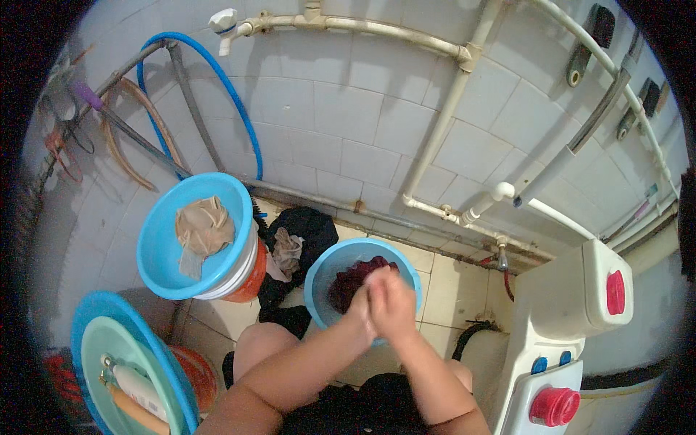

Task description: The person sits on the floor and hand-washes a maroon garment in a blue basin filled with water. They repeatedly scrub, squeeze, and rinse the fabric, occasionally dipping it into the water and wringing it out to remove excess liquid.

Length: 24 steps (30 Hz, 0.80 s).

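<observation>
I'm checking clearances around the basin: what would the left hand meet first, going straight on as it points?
The left hand would most likely meet the right hand first; the two appear to touch, though blur and depth leave the exact contact unclear.

a tiled wash area, either a bathroom or a laundry corner: pale wall tiles (pixel 283 105), exposed water pipes (pixel 362 26), a white tap (pixel 226 29) and a coiled blue hose (pixel 245 116), with dark red cloth (pixel 346 284) in a light-blue basin (pixel 317 286) on the tiled floor (pixel 453 290).
</observation>
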Tool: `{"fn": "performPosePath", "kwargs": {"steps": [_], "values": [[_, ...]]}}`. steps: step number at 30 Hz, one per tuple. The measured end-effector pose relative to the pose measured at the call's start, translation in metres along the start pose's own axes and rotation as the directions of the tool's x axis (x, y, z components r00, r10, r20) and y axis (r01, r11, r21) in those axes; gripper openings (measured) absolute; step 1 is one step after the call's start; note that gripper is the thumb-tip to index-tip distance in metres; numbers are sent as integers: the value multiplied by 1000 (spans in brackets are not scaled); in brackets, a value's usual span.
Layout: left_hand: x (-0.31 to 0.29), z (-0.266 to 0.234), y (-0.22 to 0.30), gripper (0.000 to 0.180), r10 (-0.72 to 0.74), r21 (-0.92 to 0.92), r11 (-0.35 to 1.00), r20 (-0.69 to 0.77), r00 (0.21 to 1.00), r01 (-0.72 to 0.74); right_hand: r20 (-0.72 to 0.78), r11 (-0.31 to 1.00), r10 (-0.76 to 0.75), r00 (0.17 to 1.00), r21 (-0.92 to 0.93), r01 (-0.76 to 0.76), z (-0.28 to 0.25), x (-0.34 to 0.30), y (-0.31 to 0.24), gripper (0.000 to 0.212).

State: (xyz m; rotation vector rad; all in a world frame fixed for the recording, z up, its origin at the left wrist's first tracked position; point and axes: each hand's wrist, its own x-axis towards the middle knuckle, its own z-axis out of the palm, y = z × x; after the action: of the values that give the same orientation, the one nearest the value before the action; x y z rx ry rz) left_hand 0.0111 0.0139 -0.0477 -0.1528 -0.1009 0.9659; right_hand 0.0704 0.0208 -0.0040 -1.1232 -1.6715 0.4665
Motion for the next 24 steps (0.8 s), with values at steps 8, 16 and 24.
{"fn": "performPosePath", "kwargs": {"steps": [8,16,24], "values": [[9,52,22,20,456,405,857,-303,837,-320,62,306,589,806,906,-293,-17,11,6,23],[3,30,-8,57,272,631,772,-430,861,71,-190,717,566,802,595,-364,-40,30,25,12],[6,17,23,50,-61,122,986,-367,928,113,238,892,-438,867,234,386,-23,-2,-38,12]]}}
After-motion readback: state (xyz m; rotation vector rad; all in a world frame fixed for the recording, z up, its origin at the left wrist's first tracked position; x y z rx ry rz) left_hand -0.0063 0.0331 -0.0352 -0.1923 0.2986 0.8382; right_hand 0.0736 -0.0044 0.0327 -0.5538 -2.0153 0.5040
